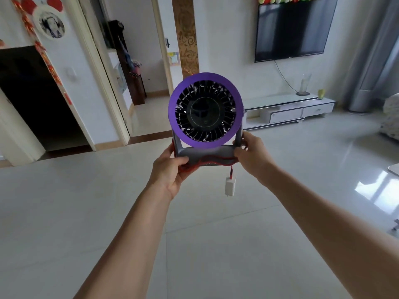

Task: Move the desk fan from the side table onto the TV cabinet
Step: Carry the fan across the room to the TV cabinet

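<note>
Your view: a bright living room with a pale, glossy tiled floor point(216, 234).

Ahead of you on the white right-hand wall hangs a dark television point(293, 26), a cable trailing down from it to the low white TV cabinet point(287, 108), where a clear vase point(304, 84) stands near its right end. To your left are a dark doorway point(32, 96), red hangings point(46, 55) and a patterned gold pillar point(185, 35). Window light glares off the floor's right edge.

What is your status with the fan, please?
Both hands, left and right, grip the fan by its base. Plug dangling on red cord. TV cabinet ahead right, open floor between.
</note>
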`<state>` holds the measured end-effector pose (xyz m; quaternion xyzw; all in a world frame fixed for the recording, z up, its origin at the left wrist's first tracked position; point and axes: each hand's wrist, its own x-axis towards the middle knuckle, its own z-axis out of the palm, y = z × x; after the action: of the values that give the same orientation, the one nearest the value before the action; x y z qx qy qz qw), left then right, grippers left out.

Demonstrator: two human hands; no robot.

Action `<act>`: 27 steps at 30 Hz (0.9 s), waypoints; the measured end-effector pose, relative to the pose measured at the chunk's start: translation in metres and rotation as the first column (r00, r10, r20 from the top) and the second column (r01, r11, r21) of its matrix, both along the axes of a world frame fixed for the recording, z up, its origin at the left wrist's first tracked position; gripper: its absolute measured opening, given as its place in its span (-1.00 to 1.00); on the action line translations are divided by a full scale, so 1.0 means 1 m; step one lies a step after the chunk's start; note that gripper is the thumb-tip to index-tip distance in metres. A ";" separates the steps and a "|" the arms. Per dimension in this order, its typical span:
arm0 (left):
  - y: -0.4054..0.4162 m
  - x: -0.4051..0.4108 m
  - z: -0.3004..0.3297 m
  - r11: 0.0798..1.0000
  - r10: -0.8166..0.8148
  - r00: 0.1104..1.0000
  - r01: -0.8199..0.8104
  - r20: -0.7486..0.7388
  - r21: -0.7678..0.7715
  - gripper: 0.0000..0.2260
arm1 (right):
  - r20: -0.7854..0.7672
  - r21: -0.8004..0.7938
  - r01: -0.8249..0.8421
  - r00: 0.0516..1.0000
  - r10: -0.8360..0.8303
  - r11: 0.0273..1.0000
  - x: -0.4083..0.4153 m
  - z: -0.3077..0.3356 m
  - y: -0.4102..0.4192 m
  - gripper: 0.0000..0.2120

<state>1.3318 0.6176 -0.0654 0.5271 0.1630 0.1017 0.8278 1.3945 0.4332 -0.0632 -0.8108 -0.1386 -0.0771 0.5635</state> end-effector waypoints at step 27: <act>0.043 0.583 -0.018 0.998 -0.023 1.000 0.024 0.013 -0.065 -0.45 | -0.003 -0.059 0.018 1.000 -0.018 0.998 0.573 0.000 0.033 -0.84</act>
<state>1.9152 0.6605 -0.0837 0.5009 0.1549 0.0898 0.8468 1.9673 0.4661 -0.0634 -0.8285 -0.1325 -0.0766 0.5387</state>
